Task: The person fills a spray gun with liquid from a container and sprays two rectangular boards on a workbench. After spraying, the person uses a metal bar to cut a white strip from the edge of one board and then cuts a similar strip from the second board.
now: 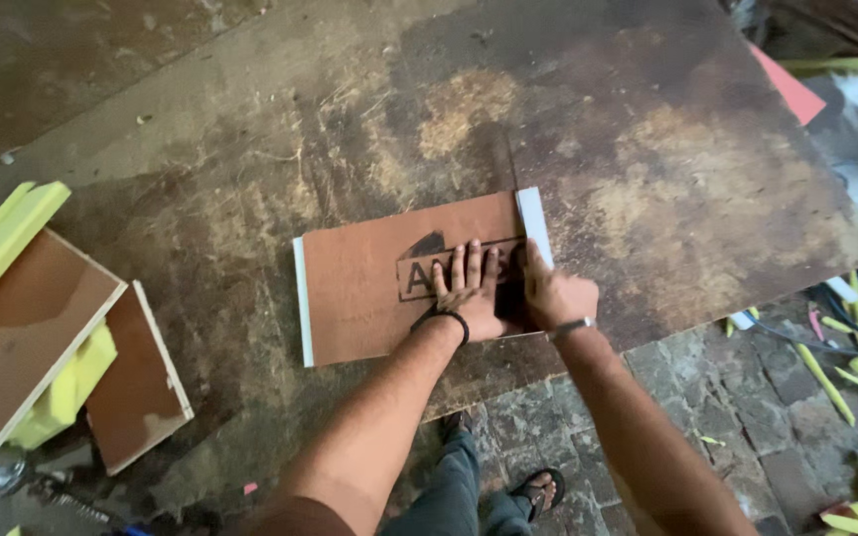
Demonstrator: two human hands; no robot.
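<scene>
**Both hands down on the brown board, working at its right end**

I'm looking straight down at a brown board (389,283) lying flat on the big worn surface (647,149), its long axis running left to right with a slight tilt up toward the right. Pale strips edge both short ends. My left hand (467,293) is spread flat on the board's right half — fingers (459,266) extended, palm pressing down, nothing gripped. My right hand (553,293) sits just beside it at the white edge strip (533,223); its fingers are curled against the board there, but I cannot tell whether they pinch anything.

So the board stretches away leftward from both hands, and the right hand is the nearer one to that strip. The board's near long edge lies close to the surface's front edge — little room toward me, plenty of bare surface beyond and to either side.

Well apart on the left rest stacked boards (32,328) with yellow-green foam (2,238). Yellow offcuts (846,377) litter the stone floor (707,387) at right.
</scene>
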